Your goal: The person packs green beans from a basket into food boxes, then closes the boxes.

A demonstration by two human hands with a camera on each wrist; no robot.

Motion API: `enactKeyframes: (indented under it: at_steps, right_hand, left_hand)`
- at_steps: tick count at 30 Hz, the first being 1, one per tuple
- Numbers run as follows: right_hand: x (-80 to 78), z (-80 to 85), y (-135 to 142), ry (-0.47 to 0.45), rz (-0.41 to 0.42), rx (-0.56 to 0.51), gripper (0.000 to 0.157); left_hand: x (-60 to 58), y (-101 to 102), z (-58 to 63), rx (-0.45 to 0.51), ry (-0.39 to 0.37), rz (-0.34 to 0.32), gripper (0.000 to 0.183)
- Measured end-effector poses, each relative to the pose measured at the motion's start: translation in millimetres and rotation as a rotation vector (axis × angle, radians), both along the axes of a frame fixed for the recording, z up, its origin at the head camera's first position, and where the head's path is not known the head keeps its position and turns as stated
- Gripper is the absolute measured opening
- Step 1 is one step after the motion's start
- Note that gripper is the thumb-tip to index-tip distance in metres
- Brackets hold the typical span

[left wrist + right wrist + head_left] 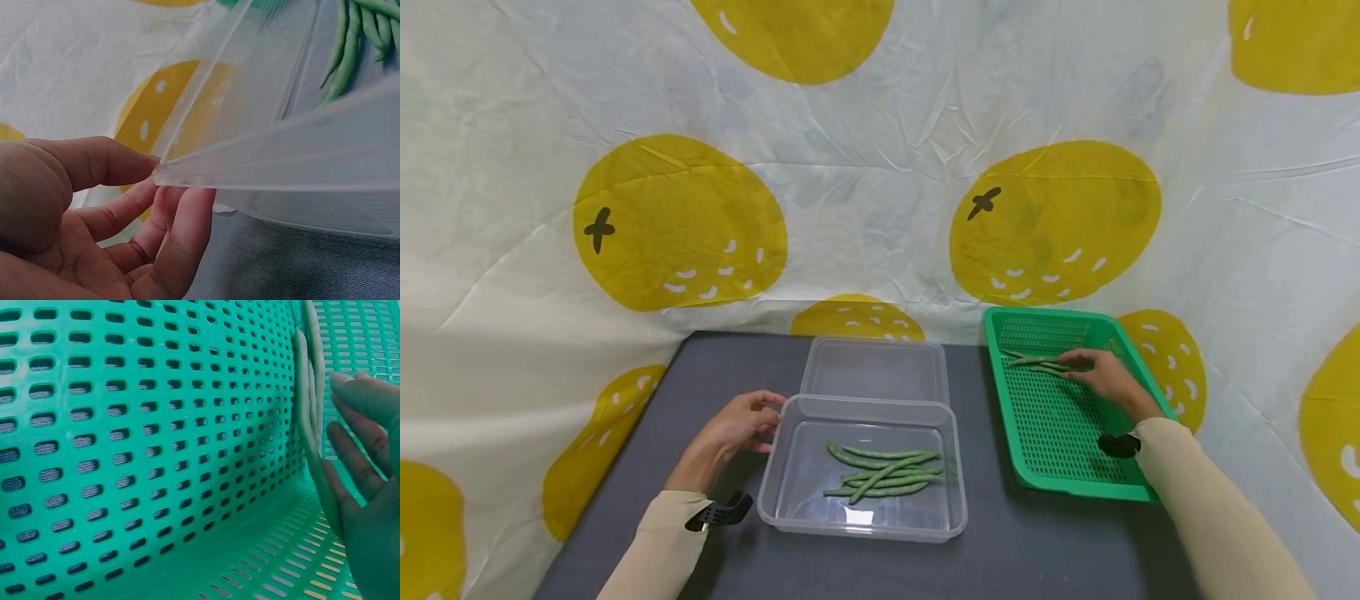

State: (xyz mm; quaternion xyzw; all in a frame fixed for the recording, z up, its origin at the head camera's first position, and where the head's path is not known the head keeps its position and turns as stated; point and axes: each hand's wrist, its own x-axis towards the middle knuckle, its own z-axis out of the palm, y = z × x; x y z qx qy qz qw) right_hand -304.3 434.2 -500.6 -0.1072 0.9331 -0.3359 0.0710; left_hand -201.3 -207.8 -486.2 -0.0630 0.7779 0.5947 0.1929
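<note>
A clear plastic container (766, 492) stands on the table with several green beans (891, 475) lying in it. My left hand (741, 429) pinches its rim near the back left corner, thumb above and fingers below, as the left wrist view shows. To the right is a green slotted basket (1045, 433), where a few more green beans (1033, 361) lie toward the back. Over their right end is my right hand (1101, 377), its fingertips right beside the beans. In the right wrist view, the thumb (359, 390) and fingers are spread, with the beans (306, 394) alongside them.
Behind the container lies a flat clear lid (876, 367). The dark grey table (1000, 550) carries everything. A white cloth (872, 217) with yellow fruit prints hangs at the back and both sides, close behind the basket.
</note>
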Motion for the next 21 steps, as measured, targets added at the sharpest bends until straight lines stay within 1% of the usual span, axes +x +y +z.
enactKeyframes:
  at_steps: [4,9,13,17,21]
  right_hand:
    - [0.3,-3.4,0.5,-0.005,0.000,0.021,0.038]
    - [3.1,-4.5,0.9,-0.015,-0.018,0.045,0.031]
    - [6.1,-3.7,-0.9,-0.025,-0.025,0.084,0.027]
    - [7.7,-2.8,-3.7,-0.042,-0.029,0.129,0.027]
    - [6.9,-3.8,-5.6,-0.079,-0.035,0.137,0.027]
  left_hand:
    - [0.7,0.4,1.1,-0.001,-0.002,-0.004,0.043]
    - [1.5,0.1,1.5,0.000,0.004,-0.005,0.043]
    - [1.2,0.1,2.0,0.001,0.001,-0.004,0.043]
    - [0.6,0.2,2.4,-0.002,-0.002,-0.001,0.043]
    - [0.1,0.4,2.2,-0.005,0.005,-0.007,0.044]
